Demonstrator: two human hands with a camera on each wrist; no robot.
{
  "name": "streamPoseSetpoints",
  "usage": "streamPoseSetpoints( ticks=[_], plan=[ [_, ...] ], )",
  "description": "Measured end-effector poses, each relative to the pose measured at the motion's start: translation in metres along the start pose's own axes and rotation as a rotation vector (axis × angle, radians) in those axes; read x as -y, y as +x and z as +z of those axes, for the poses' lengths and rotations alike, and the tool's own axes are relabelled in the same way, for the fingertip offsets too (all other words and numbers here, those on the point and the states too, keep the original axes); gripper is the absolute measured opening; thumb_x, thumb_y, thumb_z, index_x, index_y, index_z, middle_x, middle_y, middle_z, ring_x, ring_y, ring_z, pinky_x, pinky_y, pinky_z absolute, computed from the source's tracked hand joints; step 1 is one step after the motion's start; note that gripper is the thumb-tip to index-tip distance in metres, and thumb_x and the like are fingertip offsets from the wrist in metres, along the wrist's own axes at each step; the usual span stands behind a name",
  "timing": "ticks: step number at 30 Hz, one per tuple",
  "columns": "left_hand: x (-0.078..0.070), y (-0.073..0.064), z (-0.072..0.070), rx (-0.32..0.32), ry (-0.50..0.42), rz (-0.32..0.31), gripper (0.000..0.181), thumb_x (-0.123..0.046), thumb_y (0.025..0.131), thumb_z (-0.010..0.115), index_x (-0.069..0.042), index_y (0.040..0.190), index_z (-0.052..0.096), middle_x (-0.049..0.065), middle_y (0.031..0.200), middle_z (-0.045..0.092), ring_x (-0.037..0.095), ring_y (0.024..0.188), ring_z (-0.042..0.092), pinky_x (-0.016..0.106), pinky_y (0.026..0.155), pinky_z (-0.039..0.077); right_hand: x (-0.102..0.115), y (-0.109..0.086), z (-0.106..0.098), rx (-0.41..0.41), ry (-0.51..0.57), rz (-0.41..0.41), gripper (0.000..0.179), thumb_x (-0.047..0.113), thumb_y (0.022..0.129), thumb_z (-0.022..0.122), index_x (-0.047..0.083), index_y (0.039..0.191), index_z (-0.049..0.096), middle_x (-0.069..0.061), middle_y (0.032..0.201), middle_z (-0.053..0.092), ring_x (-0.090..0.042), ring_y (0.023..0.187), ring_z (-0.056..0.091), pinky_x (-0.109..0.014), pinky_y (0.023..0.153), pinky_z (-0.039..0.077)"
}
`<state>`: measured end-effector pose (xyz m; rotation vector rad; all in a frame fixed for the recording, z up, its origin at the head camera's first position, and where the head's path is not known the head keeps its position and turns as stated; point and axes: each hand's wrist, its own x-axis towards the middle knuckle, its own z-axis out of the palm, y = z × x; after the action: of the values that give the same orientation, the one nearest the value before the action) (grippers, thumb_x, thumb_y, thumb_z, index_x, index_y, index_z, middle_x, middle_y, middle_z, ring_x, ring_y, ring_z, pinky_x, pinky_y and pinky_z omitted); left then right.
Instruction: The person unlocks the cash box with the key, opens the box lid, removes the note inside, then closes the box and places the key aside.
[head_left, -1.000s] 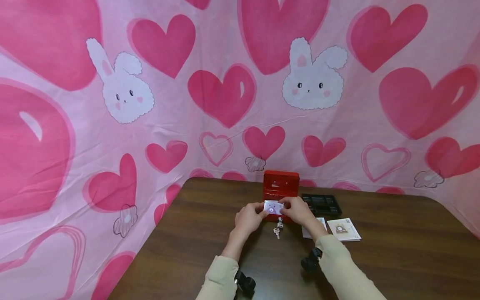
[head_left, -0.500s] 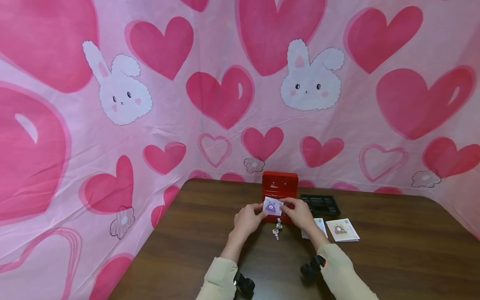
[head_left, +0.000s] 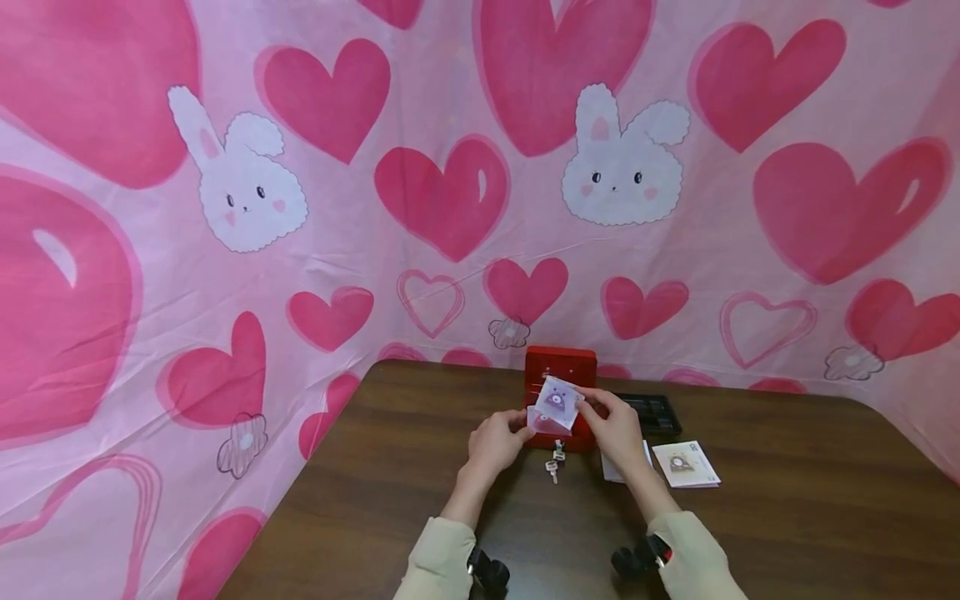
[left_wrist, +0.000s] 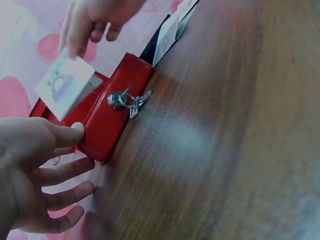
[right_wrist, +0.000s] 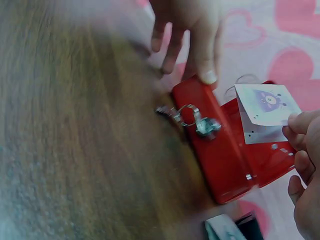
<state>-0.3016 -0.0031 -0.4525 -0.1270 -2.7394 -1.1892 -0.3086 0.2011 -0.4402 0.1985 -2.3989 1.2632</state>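
Note:
An open red cash box (head_left: 577, 439) stands on the table, its lid (head_left: 540, 360) raised at the back. Keys (head_left: 553, 468) on a ring hang from the lock on its front. My right hand (head_left: 617, 429) pinches the right corner of a white folded card (right_wrist: 267, 105) with a purple cartoon creature, held above the box. A second panel or sheet shows below it; the head view leaves unclear which. My left hand (head_left: 497, 442) holds the box's left end, the thumb (left_wrist: 75, 132) on its edge and the fingers spread outside.
Right of the box, a black compartment tray (head_left: 656, 414) lies at the back. In front of it are a white card with a brown drawing (head_left: 686, 463) and another pale card (head_left: 612, 470), partly hidden by the right arm. A pink heart-print cloth (head_left: 450, 208) hangs behind the table.
My right hand has lifted the card up and slightly right, tilting it, so a lower panel or sheet now shows. My left hand stays at the box's left end.

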Motion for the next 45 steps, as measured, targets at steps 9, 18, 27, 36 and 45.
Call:
streamPoseSetpoints(
  ticks=[9, 18, 27, 36, 45],
  plan=[
    [-0.002, 0.001, 0.0, -0.001, 0.001, -0.014, 0.037, -0.03, 0.092, 0.071, -0.016, 0.126, 0.07, 0.004, 0.123, 0.071, 0.028, 0.114, 0.064, 0.055, 0.099, 0.043, 0.003, -0.008, -0.02, 0.045, 0.019, 0.008, 0.032, 0.028, 0.095, 0.067, 0.017, 0.125, 0.069, -0.009, 0.106, 0.07, -0.021, 0.086, 0.054, -0.018, 0.069, 0.051],
    [-0.003, 0.0, 0.0, 0.01, -0.002, 0.003, 0.037, -0.029, 0.092, 0.07, -0.016, 0.127, 0.069, 0.004, 0.124, 0.071, 0.029, 0.115, 0.063, 0.058, 0.1, 0.042, -0.006, -0.015, -0.039, 0.087, 0.022, -0.007, 0.033, 0.033, 0.095, 0.067, 0.019, 0.125, 0.069, -0.006, 0.102, 0.069, -0.02, 0.084, 0.053, -0.021, 0.066, 0.05],
    [-0.002, 0.002, -0.001, -0.008, 0.024, 0.009, 0.037, -0.03, 0.092, 0.07, -0.017, 0.127, 0.07, 0.003, 0.122, 0.072, 0.027, 0.112, 0.065, 0.054, 0.096, 0.044, -0.001, -0.014, -0.053, 0.187, 0.0, -0.037, 0.031, 0.03, 0.094, 0.069, 0.018, 0.122, 0.07, -0.005, 0.097, 0.071, -0.019, 0.081, 0.056, -0.024, 0.068, 0.051],
    [-0.001, 0.0, 0.002, -0.003, 0.022, -0.005, 0.037, -0.029, 0.092, 0.071, -0.017, 0.127, 0.07, 0.003, 0.122, 0.072, 0.027, 0.112, 0.064, 0.054, 0.095, 0.044, -0.006, -0.015, -0.069, 0.313, 0.059, -0.07, 0.029, 0.026, 0.092, 0.071, 0.016, 0.119, 0.072, -0.011, 0.083, 0.065, -0.015, 0.07, 0.051, -0.024, 0.059, 0.046],
    [-0.001, 0.0, 0.001, -0.004, 0.004, -0.015, 0.037, -0.029, 0.092, 0.071, -0.016, 0.126, 0.07, 0.004, 0.123, 0.072, 0.028, 0.112, 0.064, 0.055, 0.097, 0.043, -0.012, -0.014, -0.082, 0.357, 0.062, -0.15, 0.025, 0.019, 0.09, 0.072, 0.011, 0.114, 0.073, 0.001, 0.077, 0.062, -0.011, 0.067, 0.052, -0.023, 0.06, 0.046]
  ],
)
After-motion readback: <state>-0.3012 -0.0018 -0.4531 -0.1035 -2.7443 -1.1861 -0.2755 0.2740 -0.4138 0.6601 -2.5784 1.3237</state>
